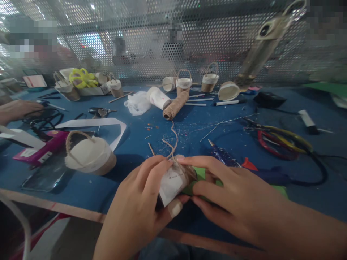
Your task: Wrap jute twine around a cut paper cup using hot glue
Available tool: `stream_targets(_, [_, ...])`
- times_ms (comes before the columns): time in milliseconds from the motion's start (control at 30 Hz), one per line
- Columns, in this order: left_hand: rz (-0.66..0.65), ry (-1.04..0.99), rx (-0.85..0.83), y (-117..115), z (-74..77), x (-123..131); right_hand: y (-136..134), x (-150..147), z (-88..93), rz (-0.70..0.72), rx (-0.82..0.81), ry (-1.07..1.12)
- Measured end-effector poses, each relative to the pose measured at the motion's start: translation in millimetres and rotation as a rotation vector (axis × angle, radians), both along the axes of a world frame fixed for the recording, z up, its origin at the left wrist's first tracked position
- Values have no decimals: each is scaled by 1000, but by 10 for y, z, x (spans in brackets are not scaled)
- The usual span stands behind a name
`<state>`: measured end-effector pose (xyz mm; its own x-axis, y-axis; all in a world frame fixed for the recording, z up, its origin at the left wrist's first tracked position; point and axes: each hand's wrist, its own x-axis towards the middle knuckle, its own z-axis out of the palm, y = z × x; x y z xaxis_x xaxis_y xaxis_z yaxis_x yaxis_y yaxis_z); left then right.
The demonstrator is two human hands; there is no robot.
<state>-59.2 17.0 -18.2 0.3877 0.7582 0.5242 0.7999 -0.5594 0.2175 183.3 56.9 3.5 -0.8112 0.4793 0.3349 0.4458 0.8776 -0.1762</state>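
Note:
A white printed paper cup (173,182) is held tilted on its side near the table's front edge, with brown twine (177,166) round part of it. My left hand (138,195) is closed on the cup, fingertips on top and thumb below. My right hand (230,195) grips the other end, its index fingertip pressing near the twine. A loose twine strand (175,135) runs from the cup to a twine roll (177,104) farther back. Green paper (200,173) lies behind and under my right fingers. My fingers hide part of the cup.
A small twine-handled basket (92,153) stands left, beside a phone (48,180) and a purple box (40,148). Glue gun (279,175), scissors (273,139) and markers (227,103) lie right. Several more baskets (210,81) line the perforated metal screen (146,47). Another person's hand (21,110) is far left.

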Motion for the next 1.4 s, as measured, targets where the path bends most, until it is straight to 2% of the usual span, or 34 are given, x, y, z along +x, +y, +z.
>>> stream_targets(667, [2,9,-2,15,12,17,2,13,6,-16,-26,-39])
stream_targets(1400, [9,17,12,12,14,14,10,-31,35,8,61,-8])
